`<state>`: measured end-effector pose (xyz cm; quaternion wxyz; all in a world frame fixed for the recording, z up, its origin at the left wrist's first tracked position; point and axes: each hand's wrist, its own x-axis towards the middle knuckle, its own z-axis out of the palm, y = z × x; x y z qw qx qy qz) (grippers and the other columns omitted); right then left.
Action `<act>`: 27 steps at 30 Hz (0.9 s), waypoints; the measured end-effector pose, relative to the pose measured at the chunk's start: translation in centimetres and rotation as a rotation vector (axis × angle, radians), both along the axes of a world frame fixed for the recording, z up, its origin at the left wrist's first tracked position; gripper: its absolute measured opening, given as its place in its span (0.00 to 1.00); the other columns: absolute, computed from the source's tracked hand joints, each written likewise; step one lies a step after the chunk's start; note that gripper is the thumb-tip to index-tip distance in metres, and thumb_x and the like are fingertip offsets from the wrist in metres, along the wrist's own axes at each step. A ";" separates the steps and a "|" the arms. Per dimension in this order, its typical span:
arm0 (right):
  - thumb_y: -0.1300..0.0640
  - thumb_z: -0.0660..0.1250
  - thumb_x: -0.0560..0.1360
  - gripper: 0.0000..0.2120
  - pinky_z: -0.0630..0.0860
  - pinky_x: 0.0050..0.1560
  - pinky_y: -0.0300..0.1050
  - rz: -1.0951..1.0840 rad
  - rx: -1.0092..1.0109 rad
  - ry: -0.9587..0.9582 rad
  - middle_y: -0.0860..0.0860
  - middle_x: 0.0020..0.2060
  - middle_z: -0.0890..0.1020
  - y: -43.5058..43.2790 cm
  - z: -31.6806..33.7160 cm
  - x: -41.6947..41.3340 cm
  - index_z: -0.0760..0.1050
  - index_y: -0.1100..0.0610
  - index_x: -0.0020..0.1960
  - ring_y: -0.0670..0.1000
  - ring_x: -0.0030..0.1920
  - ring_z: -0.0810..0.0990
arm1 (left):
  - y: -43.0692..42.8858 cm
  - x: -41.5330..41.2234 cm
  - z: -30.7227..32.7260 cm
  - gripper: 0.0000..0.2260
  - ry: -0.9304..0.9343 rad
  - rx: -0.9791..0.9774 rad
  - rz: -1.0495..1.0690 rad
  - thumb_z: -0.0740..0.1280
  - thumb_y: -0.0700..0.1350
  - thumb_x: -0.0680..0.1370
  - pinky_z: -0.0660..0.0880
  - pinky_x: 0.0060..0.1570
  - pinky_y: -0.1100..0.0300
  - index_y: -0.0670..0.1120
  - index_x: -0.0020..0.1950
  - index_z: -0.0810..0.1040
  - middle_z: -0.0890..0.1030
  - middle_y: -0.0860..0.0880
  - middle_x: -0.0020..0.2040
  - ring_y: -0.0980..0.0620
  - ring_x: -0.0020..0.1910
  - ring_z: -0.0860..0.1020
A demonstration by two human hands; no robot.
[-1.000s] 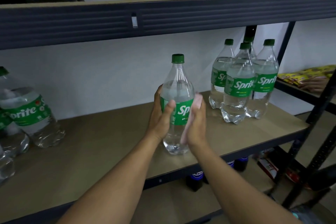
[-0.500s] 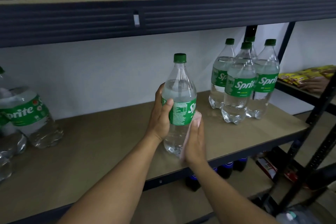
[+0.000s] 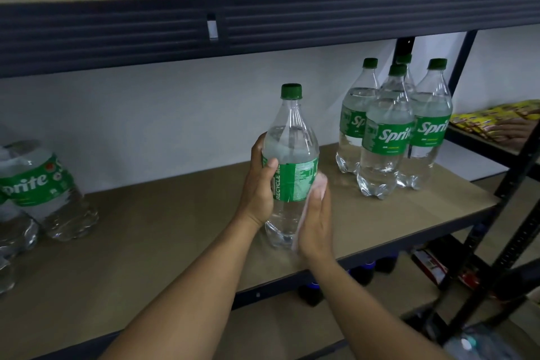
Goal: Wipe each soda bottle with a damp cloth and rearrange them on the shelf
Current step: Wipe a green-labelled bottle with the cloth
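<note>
The shelf's [image 3: 146, 257] front edge runs under both forearms; bare board lies to either side of the hands; the left hand [image 3: 258, 193] wraps the held bottle [image 3: 289, 137] at its label, thumb across the front; the right hand [image 3: 314, 222], fingers straight, presses a pale cloth [image 3: 320, 184] against the bottle's lower right side; the bottle is upright near the front edge, label reading "RECYCLE ME"; tilted bottles [image 3: 38, 184] at the left end; four upright "Sprite" bottles [image 3: 385, 140] cluster back right.
</note>
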<state>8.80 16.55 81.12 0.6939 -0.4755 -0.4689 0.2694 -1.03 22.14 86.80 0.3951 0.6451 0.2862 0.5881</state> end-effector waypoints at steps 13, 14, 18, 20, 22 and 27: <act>0.41 0.54 0.86 0.25 0.73 0.54 0.26 -0.027 0.222 -0.165 0.42 0.63 0.80 2.8 11.3 2.7 0.68 0.52 0.78 0.32 0.60 0.78 | -0.1 0.9 0.1 0.36 0.031 0.005 0.014 0.69 0.66 0.76 0.78 0.66 0.45 0.53 0.79 0.64 0.78 0.54 0.69 0.50 0.68 0.79; 0.37 0.53 0.84 0.29 0.75 0.56 0.28 -0.031 0.205 -0.163 0.45 0.66 0.79 2.7 10.1 2.7 0.67 0.50 0.79 0.34 0.63 0.78 | -0.1 1.0 0.0 0.35 0.010 0.002 -0.006 0.67 0.64 0.77 0.78 0.65 0.49 0.49 0.79 0.64 0.79 0.54 0.68 0.49 0.68 0.79; 0.39 0.49 0.88 0.25 0.73 0.63 0.31 0.022 0.069 -0.066 0.40 0.70 0.77 1.2 3.0 2.2 0.62 0.45 0.82 0.36 0.69 0.75 | 0.2 1.0 0.1 0.33 -0.005 0.005 -0.034 0.67 0.61 0.78 0.78 0.64 0.51 0.46 0.78 0.64 0.80 0.56 0.66 0.50 0.67 0.79; 0.42 0.47 0.89 0.22 0.70 0.66 0.30 0.037 0.011 -0.055 0.33 0.68 0.76 0.2 0.2 1.8 0.63 0.42 0.80 0.35 0.70 0.73 | 0.2 0.9 0.0 0.40 -0.018 0.008 -0.018 0.71 0.65 0.76 0.77 0.66 0.43 0.46 0.80 0.62 0.79 0.53 0.67 0.47 0.68 0.78; 0.43 0.46 0.89 0.21 0.72 0.66 0.35 0.035 -0.018 -0.040 0.33 0.65 0.78 0.0 -0.6 1.8 0.66 0.42 0.78 0.37 0.68 0.75 | 0.2 1.0 -0.1 0.46 -0.013 0.006 0.006 0.74 0.68 0.73 0.77 0.66 0.39 0.46 0.81 0.59 0.77 0.50 0.69 0.46 0.68 0.78; 0.38 0.48 0.87 0.23 0.72 0.56 0.25 0.004 0.061 -0.063 0.32 0.58 0.79 2.0 5.7 2.8 0.69 0.45 0.76 0.28 0.60 0.76 | 0.6 1.2 0.0 0.41 0.004 0.008 0.017 0.75 0.68 0.72 0.77 0.65 0.35 0.53 0.78 0.65 0.77 0.47 0.70 0.42 0.68 0.78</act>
